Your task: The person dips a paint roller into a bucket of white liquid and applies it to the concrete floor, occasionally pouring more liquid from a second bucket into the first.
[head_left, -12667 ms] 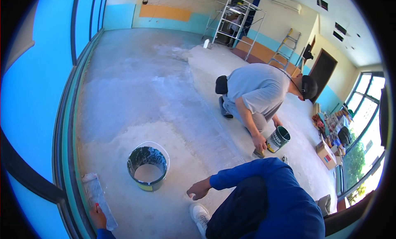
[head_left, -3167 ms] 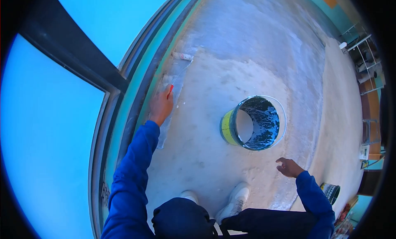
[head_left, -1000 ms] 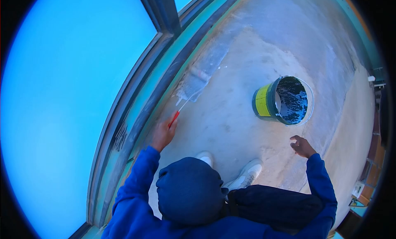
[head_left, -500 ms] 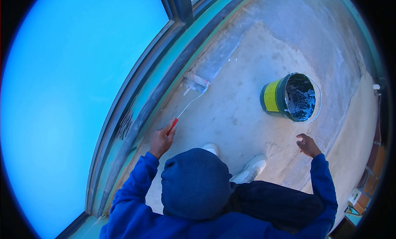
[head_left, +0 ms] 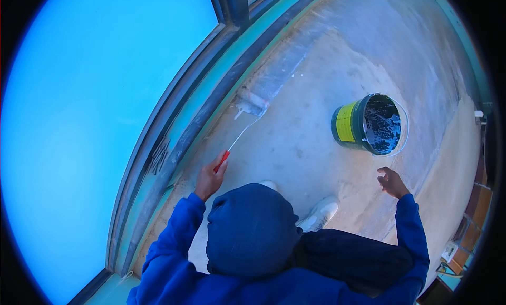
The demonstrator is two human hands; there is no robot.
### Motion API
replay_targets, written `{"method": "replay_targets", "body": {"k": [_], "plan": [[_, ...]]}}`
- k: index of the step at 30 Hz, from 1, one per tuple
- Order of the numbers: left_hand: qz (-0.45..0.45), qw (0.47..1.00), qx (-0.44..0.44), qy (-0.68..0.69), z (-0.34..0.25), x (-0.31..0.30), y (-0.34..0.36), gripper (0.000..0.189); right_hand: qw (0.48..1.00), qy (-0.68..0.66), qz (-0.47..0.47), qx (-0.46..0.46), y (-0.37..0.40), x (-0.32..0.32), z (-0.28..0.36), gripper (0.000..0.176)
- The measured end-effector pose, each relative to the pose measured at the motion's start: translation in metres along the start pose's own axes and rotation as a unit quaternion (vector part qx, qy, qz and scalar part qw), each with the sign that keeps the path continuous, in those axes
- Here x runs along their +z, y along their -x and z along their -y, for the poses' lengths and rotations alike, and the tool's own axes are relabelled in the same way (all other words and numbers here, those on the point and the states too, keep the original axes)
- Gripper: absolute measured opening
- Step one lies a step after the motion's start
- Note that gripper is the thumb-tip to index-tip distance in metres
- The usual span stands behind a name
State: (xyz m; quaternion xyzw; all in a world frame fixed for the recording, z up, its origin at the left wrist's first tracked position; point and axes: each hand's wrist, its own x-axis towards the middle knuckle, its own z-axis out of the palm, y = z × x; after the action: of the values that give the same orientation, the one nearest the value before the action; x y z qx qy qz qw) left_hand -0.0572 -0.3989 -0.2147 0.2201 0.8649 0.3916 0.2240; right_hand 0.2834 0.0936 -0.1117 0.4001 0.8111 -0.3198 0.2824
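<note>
My left hand (head_left: 211, 177) is closed around the red handle of a paint roller (head_left: 252, 106). Its thin metal rod runs up to the roller head, which rests on the floor beside the window frame, on a wet, pale coated strip. My right hand (head_left: 392, 183) hangs over the floor with loosely bent fingers, and nothing shows in it. Just beyond that hand, apart from it, is a dark green bucket (head_left: 352, 123) with a yellow label and a wire handle. Wet whitish coating smears its inside wall; how much it holds cannot be made out.
On the left runs a large bright window pane (head_left: 105, 120) with a dark frame (head_left: 174, 94). My white shoes (head_left: 320, 213) stand on the concrete floor (head_left: 295, 152). The capped head (head_left: 252, 228) covers part of the floor. Brown tiles (head_left: 480, 205) lie at the far right.
The left hand has shifted very slightly right with the roller handle, and the roller head is more blurred. My right hand and the bucket stay nearly in place.
</note>
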Motion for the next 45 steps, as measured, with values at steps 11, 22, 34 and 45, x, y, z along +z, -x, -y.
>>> {"method": "replay_targets", "body": {"k": [11, 22, 34, 45], "plan": [[0.009, 0.999, -0.049, 0.015, 0.011, -0.002, 0.008, 0.038, 0.999, -0.004, -0.024, -0.048, -0.004, 0.006, -0.026, 0.035], [0.021, 0.999, 0.025, 0.035, -0.042, 0.029, -0.104, 0.036, 0.999, 0.041, -0.027, 0.01, -0.031, 0.024, -0.028, 0.039], [0.024, 0.999, 0.02, 0.033, -0.045, 0.023, -0.117, 0.034, 0.998, 0.038, -0.014, 0.045, -0.02, 0.031, -0.043, 0.039], [0.022, 0.999, 0.022, 0.035, -0.051, 0.023, -0.129, 0.033, 0.999, 0.02, -0.003, 0.026, -0.026, 0.037, -0.037, 0.04]]}}
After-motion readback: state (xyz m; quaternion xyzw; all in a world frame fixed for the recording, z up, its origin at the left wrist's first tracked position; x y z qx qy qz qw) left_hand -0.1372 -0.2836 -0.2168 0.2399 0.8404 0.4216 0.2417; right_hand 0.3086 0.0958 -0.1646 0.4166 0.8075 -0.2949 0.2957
